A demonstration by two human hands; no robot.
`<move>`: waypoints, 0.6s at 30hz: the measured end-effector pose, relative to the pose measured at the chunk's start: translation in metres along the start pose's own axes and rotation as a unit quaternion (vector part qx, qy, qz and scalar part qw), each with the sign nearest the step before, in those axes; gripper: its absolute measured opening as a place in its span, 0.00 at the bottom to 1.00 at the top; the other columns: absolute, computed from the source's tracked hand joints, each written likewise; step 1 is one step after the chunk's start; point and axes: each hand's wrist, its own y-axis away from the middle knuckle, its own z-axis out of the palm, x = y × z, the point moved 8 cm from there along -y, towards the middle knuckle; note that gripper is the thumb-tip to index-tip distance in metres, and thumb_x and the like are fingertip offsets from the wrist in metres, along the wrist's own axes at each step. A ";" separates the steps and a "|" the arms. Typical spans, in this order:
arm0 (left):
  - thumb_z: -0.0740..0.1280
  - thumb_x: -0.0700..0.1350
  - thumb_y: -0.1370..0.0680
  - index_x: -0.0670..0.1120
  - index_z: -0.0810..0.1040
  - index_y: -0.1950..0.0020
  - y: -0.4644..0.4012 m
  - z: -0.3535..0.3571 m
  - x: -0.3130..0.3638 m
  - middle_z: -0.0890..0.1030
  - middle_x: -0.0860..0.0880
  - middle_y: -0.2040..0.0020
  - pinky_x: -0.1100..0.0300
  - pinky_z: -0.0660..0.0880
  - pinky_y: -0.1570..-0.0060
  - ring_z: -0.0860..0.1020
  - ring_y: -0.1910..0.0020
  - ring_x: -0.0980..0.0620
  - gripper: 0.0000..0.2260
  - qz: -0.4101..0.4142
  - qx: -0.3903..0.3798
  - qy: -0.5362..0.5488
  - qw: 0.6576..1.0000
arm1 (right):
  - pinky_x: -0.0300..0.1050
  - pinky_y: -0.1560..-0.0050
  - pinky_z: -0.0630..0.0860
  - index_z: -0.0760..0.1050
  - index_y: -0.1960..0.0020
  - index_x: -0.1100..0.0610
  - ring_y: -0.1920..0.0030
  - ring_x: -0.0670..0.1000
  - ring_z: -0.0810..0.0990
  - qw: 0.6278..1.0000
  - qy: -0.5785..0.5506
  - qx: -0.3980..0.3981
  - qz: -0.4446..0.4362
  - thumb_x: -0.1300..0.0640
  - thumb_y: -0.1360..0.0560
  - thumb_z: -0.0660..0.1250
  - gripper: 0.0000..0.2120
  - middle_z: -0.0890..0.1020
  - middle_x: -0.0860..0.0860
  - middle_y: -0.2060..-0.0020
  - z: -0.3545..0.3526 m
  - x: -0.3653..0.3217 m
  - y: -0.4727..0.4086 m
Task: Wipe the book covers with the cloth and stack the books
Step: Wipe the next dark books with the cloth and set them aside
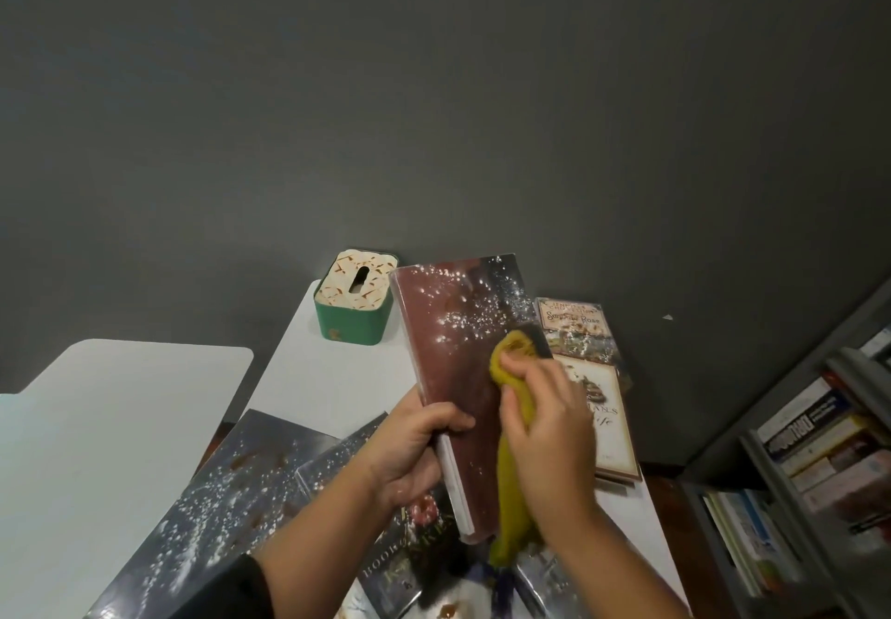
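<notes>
Two hands work on one book: the left hand [414, 445] has its fingers [446, 418] curled round the lower spine edge of a reddish-brown, glossy-covered book [451, 353] speckled with white dust, holding it tilted up above the white tabletop [323, 377], while the right hand [545, 430] grips a bunched yellow-green cloth [513, 358] and presses its upper wad against the cover's right side, the tail of the cloth hanging down past the book's lower edge. Judging by the shine, the cover is slick, so a firm hold across the spine and page block looks wiser than a pinch at a corner; the book seems stiff and moderately heavy, the cloth soft and limp. Beneath the hands lie more dusty dark-covered books [231, 488], overlapping loosely. Behind the right hand sits a cream-covered book [605, 430] upon others, and a green tissue box with a patterned cream lid [354, 302] stands near the wall. A grey bookshelf [815, 449] fills the right edge.
</notes>
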 end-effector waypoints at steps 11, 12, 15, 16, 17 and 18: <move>0.71 0.36 0.35 0.36 0.75 0.39 0.004 -0.013 -0.006 0.81 0.34 0.47 0.48 0.81 0.54 0.83 0.54 0.41 0.24 -0.026 0.026 -0.008 0.999 | 0.32 0.58 0.67 0.78 0.47 0.50 0.48 0.50 0.77 0.997 -0.034 -0.009 0.062 0.63 0.26 0.66 0.11 0.78 0.43 0.51 -0.002 0.036 -0.026; 0.69 0.33 0.36 0.36 0.75 0.41 0.005 -0.012 -0.007 0.82 0.35 0.51 0.49 0.81 0.57 0.83 0.57 0.42 0.23 -0.028 0.021 -0.026 0.999 | 0.32 0.57 0.67 0.79 0.47 0.50 0.48 0.50 0.77 0.997 -0.037 -0.004 0.070 0.63 0.26 0.66 0.11 0.78 0.43 0.51 -0.005 0.038 -0.028; 0.65 0.30 0.38 0.36 0.78 0.50 0.006 -0.010 -0.005 0.82 0.36 0.58 0.52 0.81 0.62 0.82 0.63 0.43 0.17 -0.016 0.019 -0.039 0.999 | 0.25 0.53 0.66 0.80 0.47 0.51 0.50 0.47 0.76 0.999 -0.036 -0.002 0.008 0.64 0.28 0.69 0.12 0.80 0.42 0.51 -0.008 0.008 -0.017; 0.64 0.29 0.38 0.36 0.79 0.51 0.005 -0.009 -0.004 0.81 0.36 0.59 0.53 0.81 0.63 0.82 0.64 0.44 0.16 -0.010 0.019 -0.034 0.999 | 0.23 0.51 0.65 0.80 0.47 0.52 0.51 0.45 0.75 0.999 -0.040 -0.014 -0.028 0.63 0.29 0.70 0.13 0.80 0.42 0.51 -0.005 -0.007 -0.008; 0.63 0.29 0.38 0.36 0.79 0.53 0.004 -0.009 -0.004 0.81 0.37 0.60 0.54 0.81 0.64 0.82 0.64 0.45 0.15 -0.003 0.021 -0.031 0.999 | 0.23 0.49 0.66 0.81 0.46 0.51 0.51 0.43 0.75 0.997 -0.041 -0.031 -0.060 0.62 0.30 0.70 0.13 0.81 0.42 0.51 0.001 -0.020 0.003; 0.62 0.29 0.37 0.37 0.79 0.54 0.005 -0.009 -0.004 0.80 0.38 0.62 0.56 0.80 0.65 0.81 0.65 0.46 0.14 0.002 0.020 -0.030 0.999 | 0.24 0.49 0.67 0.81 0.46 0.51 0.51 0.42 0.74 0.995 -0.040 -0.046 -0.084 0.61 0.30 0.70 0.14 0.81 0.41 0.50 0.005 -0.030 0.012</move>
